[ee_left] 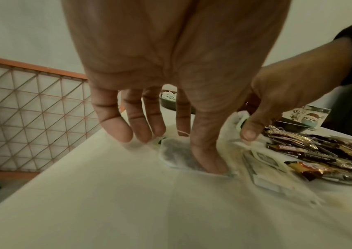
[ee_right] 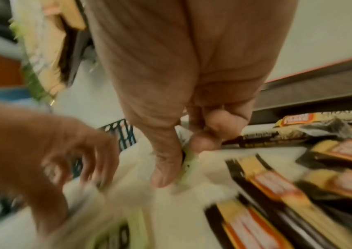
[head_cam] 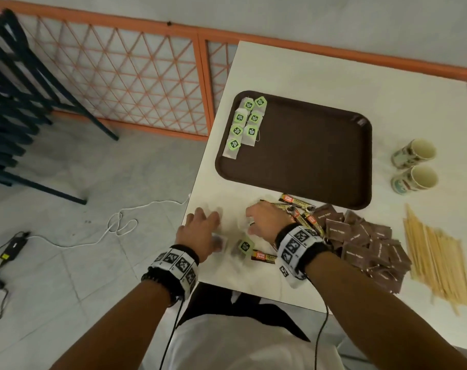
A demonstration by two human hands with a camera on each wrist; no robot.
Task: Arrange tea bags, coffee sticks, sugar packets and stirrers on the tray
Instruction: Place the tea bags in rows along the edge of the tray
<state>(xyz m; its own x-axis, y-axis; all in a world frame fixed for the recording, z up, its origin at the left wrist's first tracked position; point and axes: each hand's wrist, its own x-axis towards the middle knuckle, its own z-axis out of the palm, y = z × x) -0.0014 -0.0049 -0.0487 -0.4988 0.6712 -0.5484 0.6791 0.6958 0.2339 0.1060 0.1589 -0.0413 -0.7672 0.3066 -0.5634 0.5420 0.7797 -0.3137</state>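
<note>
On the white table (head_cam: 253,76), the left hand (head_cam: 197,231) lies low at the lower centre of the head view with fingers spread and nearly straight. In the left wrist view its thumb (ee_left: 209,161) presses a white paper tea bag (ee_left: 177,155) flat on the tabletop, while the fingertips (ee_left: 117,129) touch down just beyond the bag's far edge. The right hand (head_cam: 264,220), just right of it, pinches a green-tagged tea bag (ee_right: 188,166) between thumb and curled fingers, though blur hides detail. Another green-tagged bag (head_cam: 245,246) lies between the wrists. Seven tea bags (head_cam: 244,124) sit in two rows at the upper left of the dark brown plastic tray (head_cam: 307,156). Black-and-orange coffee sticks (head_cam: 299,209) lie below the tray, with brown sugar packets (head_cam: 368,241) and pale wooden stirrers (head_cam: 435,252) further right.
</note>
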